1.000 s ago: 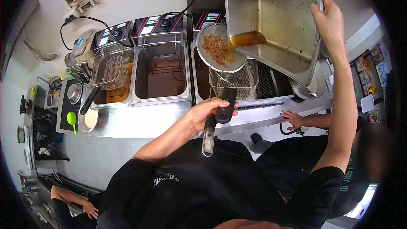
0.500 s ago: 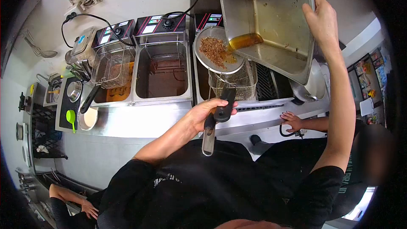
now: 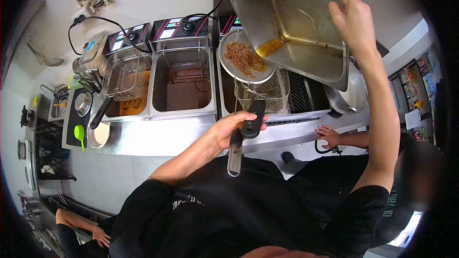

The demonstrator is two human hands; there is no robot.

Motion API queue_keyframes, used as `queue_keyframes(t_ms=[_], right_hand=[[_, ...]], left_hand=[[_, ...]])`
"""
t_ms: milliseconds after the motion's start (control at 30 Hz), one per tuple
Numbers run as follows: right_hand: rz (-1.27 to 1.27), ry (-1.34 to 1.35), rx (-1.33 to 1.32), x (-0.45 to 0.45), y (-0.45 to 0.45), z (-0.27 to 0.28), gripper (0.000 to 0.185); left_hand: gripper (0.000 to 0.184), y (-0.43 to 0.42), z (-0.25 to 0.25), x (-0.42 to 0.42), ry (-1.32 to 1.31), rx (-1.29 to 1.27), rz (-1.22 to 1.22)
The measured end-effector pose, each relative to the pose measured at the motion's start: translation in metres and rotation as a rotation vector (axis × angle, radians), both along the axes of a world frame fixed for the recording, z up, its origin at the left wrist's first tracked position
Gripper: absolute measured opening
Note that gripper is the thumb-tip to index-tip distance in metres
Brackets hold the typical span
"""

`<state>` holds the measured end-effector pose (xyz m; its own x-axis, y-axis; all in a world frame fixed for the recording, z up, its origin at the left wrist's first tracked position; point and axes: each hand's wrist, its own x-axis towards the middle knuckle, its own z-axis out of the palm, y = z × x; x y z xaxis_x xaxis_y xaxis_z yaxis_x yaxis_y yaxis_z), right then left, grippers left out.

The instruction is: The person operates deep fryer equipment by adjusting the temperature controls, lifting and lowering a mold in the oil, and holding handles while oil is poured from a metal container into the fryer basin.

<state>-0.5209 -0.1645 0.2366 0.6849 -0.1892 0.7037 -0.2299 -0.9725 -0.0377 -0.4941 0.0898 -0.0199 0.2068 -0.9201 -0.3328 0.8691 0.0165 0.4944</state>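
Note:
My right hand (image 3: pixel 356 24) grips the far-side rim of a deep steel pan (image 3: pixel 299 14), tilted with its near corner down toward a strainer. Amber oil (image 3: pixel 271 46) gathers in that low corner. In the round mesh strainer (image 3: pixel 238 38) lies a heap of brown fried crumbs (image 3: pixel 240 58). My left hand (image 3: pixel 236 126) is closed around two overlapping handles, a black one and a long one with a looped metal end; which belongs to the strainer and which to the wire fry basket (image 3: pixel 279 91) beneath it, I cannot tell.
To the left stand a fryer tank (image 3: pixel 181 79) and another fry basket (image 3: pixel 125 77). A green scoop (image 3: pixel 80 133) and a bowl (image 3: pixel 99 134) sit farther left. A steel pot (image 3: pixel 354 93) stands at the right. A co-worker's hand (image 3: pixel 328 136) rests near the counter edge; another person's hand (image 3: pixel 100 235) is lower left.
The steel pan has shifted slightly left and tilted further, and less oil is left in its corner. My right hand moved with it; the strainer and my left hand stay nearly still.

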Motion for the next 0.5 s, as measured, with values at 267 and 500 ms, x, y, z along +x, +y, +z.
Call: queue_keyframes(t_ms=[267, 500], right_hand=[[0.06, 0.008, -0.057, -0.001, 0.013, -0.004, 0.019], [0.186, -0.019, -0.156, -0.004, 0.022, -0.011, 0.018]], left_hand=[[0.043, 0.0, 0.007, -0.003, -0.008, 0.031, 0.03], [0.044, 0.002, 0.008, -0.003, 0.014, 0.025, 0.025]])
